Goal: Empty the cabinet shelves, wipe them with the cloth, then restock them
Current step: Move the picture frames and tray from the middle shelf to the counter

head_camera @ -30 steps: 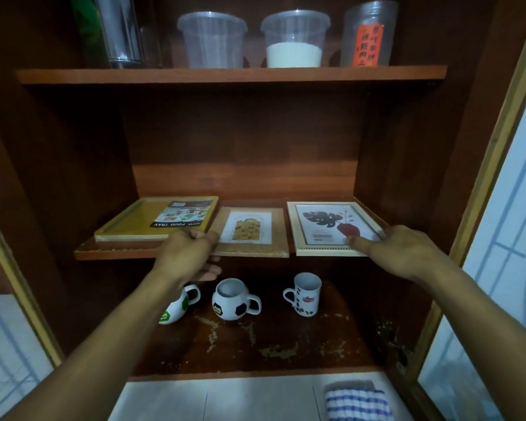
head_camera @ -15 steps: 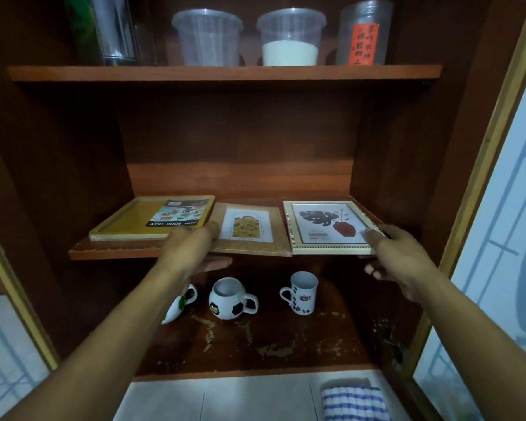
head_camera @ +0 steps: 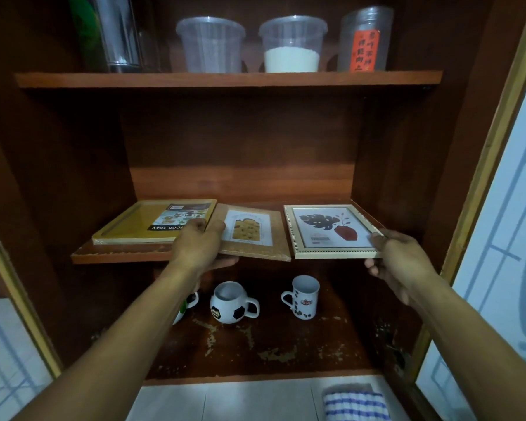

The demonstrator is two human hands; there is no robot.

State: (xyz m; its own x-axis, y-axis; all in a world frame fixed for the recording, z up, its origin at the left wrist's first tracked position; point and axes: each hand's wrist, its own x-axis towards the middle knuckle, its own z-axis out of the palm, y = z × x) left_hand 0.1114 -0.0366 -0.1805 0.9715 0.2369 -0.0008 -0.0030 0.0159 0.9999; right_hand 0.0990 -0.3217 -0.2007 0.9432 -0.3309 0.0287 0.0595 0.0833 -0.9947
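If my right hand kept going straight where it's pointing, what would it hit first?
The right hand grips the white picture frame, so that comes first; beyond it, probably the cabinet's back panel, though depth is unclear.

I read "FOOD TRAY" on the yellow tray (head_camera: 134, 223); the jar (head_camera: 366, 22) bore a red label (head_camera: 364, 50) in Chinese characters, too blurred for me.

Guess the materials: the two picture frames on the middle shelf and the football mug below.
The brown speckled picture frame: probably cork or pressed fibreboard; matte, grainy face, no shine.
The cream beaded-edge picture frame: painted wood or moulded plastic, can't tell; satin, regular beading along its rim.
The round football-pattern mug: glazed ceramic, likely; glossy highlights, thick handle.
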